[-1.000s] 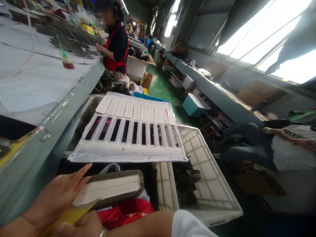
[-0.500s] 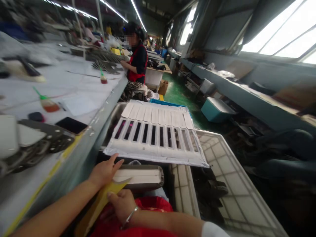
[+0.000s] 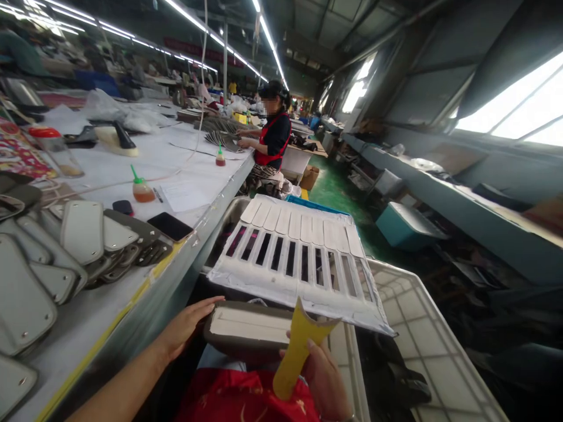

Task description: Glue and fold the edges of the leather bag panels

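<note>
My right hand (image 3: 323, 375) is closed on a curved yellow piece (image 3: 299, 351), whose pointed, notched end is up. Behind that piece lies a dark grey block-like bundle (image 3: 250, 327) with a white strip along its top, on my lap over the red apron (image 3: 237, 395). My left hand (image 3: 189, 322) rests at the bundle's left end, fingers stretched out and touching its edge. Just beyond is a white slotted board (image 3: 281, 284) with pale rounded strips (image 3: 300, 227) in a row along its far side.
At left, a white-topped table (image 3: 149, 152) holds grey padded pieces (image 3: 83, 231), a phone (image 3: 170, 226) and a glue bottle (image 3: 143, 190). A white crate (image 3: 409, 316) stands right. A person in a red apron (image 3: 272, 138) works farther along the table.
The view has shifted left and up. My right hand has moved right with the yellow piece, now raised upright. My left hand has come down to the bundle's left end.
</note>
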Demonstrator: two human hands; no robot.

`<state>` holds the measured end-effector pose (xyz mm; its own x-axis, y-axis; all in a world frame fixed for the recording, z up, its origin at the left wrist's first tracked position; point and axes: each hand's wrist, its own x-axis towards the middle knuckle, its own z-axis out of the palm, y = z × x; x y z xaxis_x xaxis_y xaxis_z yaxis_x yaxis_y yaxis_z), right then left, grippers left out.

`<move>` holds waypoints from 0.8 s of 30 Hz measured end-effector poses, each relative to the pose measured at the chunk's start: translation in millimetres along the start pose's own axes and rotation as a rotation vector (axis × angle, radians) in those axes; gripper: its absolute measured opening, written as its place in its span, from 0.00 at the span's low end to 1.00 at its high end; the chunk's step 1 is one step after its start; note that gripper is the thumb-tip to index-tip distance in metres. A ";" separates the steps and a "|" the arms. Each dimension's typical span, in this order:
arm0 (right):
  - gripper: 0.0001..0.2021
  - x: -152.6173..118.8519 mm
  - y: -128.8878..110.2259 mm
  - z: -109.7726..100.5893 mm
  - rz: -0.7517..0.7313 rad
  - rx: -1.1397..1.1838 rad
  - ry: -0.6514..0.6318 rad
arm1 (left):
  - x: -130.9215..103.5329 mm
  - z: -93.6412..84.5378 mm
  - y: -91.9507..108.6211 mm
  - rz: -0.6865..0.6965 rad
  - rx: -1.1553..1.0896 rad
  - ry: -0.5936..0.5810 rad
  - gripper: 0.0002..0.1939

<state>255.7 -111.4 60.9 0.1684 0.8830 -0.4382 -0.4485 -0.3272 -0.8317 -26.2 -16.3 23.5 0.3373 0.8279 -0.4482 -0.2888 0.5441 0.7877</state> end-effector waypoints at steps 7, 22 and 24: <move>0.16 13.2 -21.7 -14.0 0.065 -0.002 -0.047 | 2.8 -4.5 9.8 -0.093 -0.024 -0.125 0.24; 0.19 27.3 -32.6 -6.4 0.068 -0.269 -0.064 | 6.3 21.0 13.1 -0.082 0.235 0.074 0.21; 0.18 28.2 -32.5 0.7 0.005 -0.421 -0.134 | 9.0 28.5 9.5 -0.028 0.346 0.147 0.20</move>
<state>274.5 -75.6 75.8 0.0397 0.9076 -0.4181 -0.0474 -0.4162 -0.9080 -0.4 -7.6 39.0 0.2014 0.8377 -0.5077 0.0466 0.5095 0.8592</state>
